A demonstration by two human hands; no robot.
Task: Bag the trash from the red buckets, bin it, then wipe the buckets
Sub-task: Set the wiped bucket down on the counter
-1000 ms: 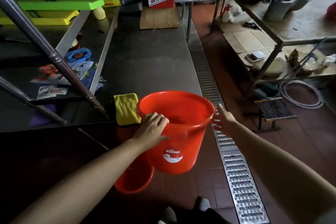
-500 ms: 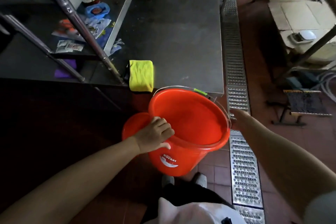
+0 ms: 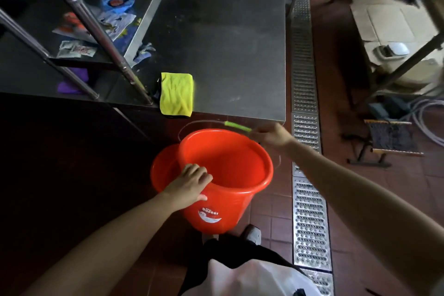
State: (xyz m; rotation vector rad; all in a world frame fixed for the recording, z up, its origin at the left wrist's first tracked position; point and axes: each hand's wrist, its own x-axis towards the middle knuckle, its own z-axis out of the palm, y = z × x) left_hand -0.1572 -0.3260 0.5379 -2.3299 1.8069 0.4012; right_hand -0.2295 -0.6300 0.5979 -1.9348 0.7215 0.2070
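The left hand (image 3: 189, 184) is gripping the near rim of the red bucket (image 3: 225, 175), fingers curled over the edge, at six o'clock in view. The right hand (image 3: 271, 136) is reaching to the green handle grip (image 3: 237, 126) at one o'clock of the bucket; it is blurred, seemingly pinching it. A second red bucket (image 3: 164, 170) is sitting just behind at nine o'clock; a yellow cloth (image 3: 176, 94) is lying on the steel table (image 3: 228, 43) at twelve.

- Worn on the head, angled steeply down and forward.
- Close above the red bucket (image 3: 225, 175), both forearms reaching in from the bottom edge.
- Steel table (image 3: 216, 38) filling the upper middle, floor drain grate (image 3: 307, 199) running down the right.
- Single view only.
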